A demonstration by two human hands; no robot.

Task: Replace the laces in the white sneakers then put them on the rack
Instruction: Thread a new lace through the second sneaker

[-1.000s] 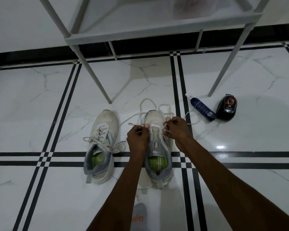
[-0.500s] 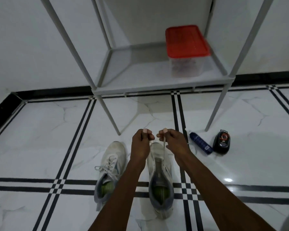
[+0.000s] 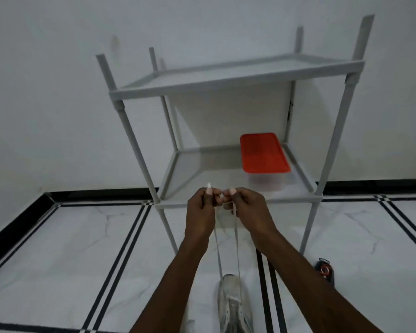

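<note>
A white sneaker [image 3: 234, 306] stands on the floor at the bottom of the view, toe pointing away from me. Two strands of its white lace [image 3: 237, 246] run taut from the shoe up to my hands. My left hand [image 3: 202, 210] pinches one lace end, whose tip pokes up above the fingers. My right hand [image 3: 246, 207] pinches the other end, close beside the left. Both hands are raised in front of the grey rack [image 3: 226, 80]. A sliver of the second sneaker [image 3: 189, 326] shows beside my left forearm, mostly hidden.
The rack has two shelves; a clear box with a red lid [image 3: 264, 155] sits on the lower shelf at the right. A black and red object [image 3: 324, 271] lies on the marble floor at the right. The white wall is behind the rack.
Both hands have lifted well above the shoe, drawing the lace ends up and pulling the strands taut. The view has tilted up, so the rack's upper shelf shows and the blue bottle has dropped out of view.
</note>
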